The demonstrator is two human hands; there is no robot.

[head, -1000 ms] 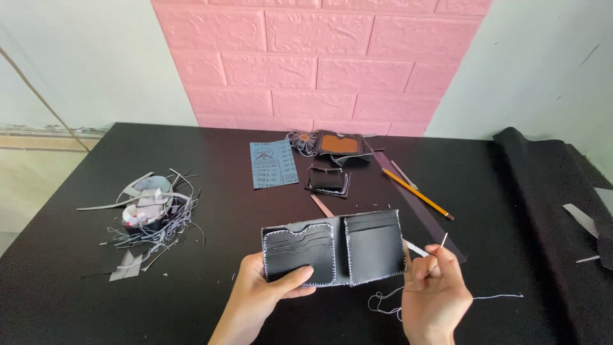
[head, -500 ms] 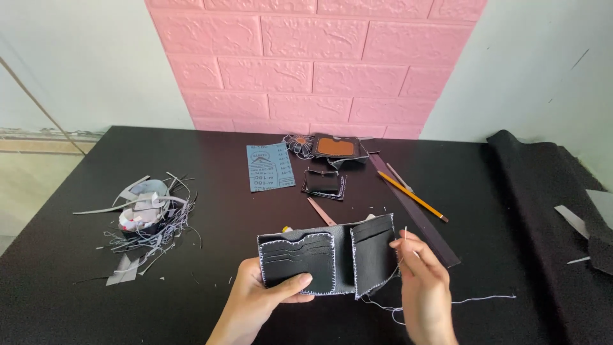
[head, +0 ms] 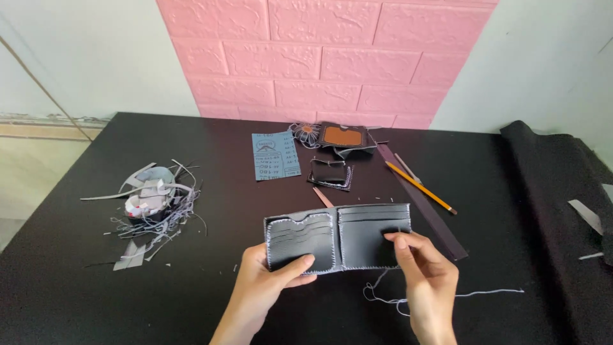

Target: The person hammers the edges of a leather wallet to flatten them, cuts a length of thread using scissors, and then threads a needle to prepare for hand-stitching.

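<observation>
An open black leather wallet (head: 337,237) with pale stitching along its edges is held flat above the black table (head: 498,191). My left hand (head: 268,284) grips its lower left corner, thumb across the card slots. My right hand (head: 426,275) pinches the wallet's lower right edge. A loose pale thread (head: 447,296) trails from below the wallet across the table to the right.
A heap of leather scraps and threads (head: 150,204) lies at the left. Behind the wallet are a blue-grey card (head: 276,155), small dark leather pieces (head: 331,174), a brown-and-black piece (head: 343,136), a pencil (head: 420,186) and a dark strip (head: 424,203). Black cloth (head: 562,191) drapes at the right.
The right half of the wallet was folded up half a second ago and now lies open flat. My right hand has moved from beside the wallet onto its lower right edge.
</observation>
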